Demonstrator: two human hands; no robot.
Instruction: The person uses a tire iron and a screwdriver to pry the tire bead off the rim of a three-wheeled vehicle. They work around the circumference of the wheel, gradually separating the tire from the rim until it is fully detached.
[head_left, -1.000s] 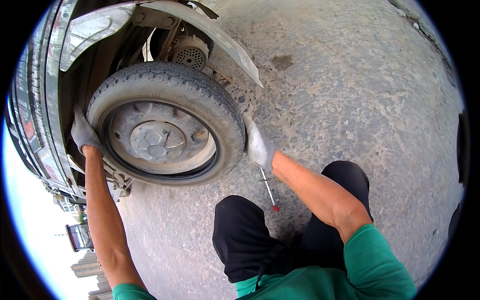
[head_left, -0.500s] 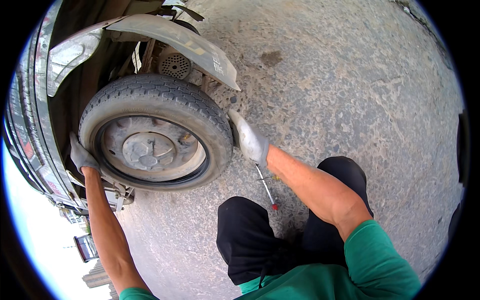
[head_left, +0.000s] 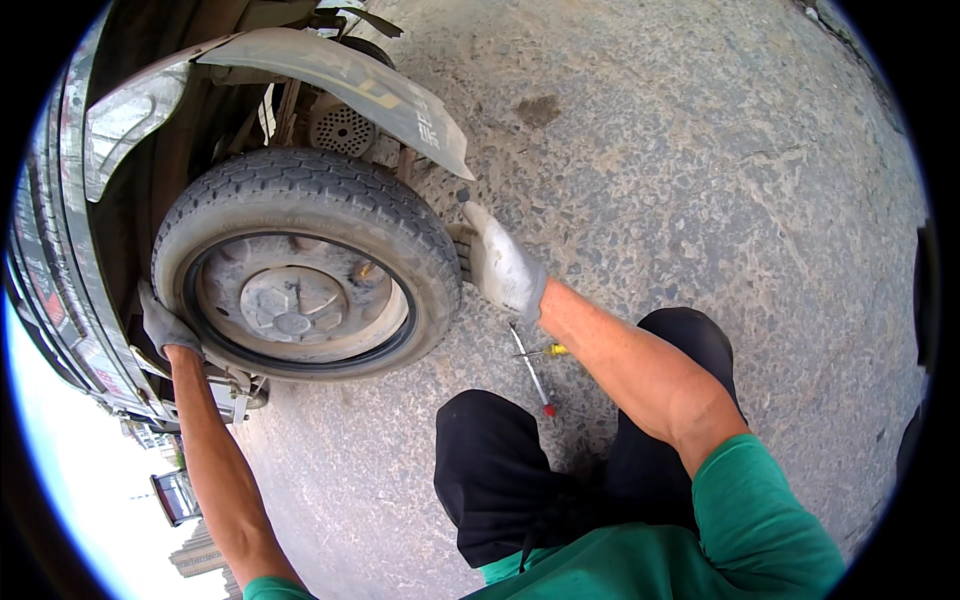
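Note:
A dusty wheel [head_left: 300, 355] with a black treaded tyre and a worn metal rim stands tilted beneath the vehicle's fender. My left hand [head_left: 168, 322], in a pale grey glove, grips the tyre's left edge; its fingers are partly hidden behind the rubber. At the right side of the tyre is my right hand [head_left: 505, 265], gloved likewise, with the thumb held apart and the fingers stretched toward the tread. Whether those fingertips touch the rubber is hard to tell. Below that hand, a thin metal rod with a red end [head_left: 532, 372] lies on the ground beside a yellow-handled screwdriver [head_left: 556, 350].
Over the wheel curves a grey fender [head_left: 350, 85], its end jutting right. Behind it sits a round perforated cover [head_left: 342, 131]. The vehicle's body [head_left: 75, 200] fills the left side. Rough concrete ground [head_left: 700, 200] spreads to the right, and my knees [head_left: 490, 440] are close in front.
My right hand has loosened from the tyre and shifted slightly right, its fingers now showing. The screwdriver's yellow handle has come into fuller view. My left hand stays on the tyre.

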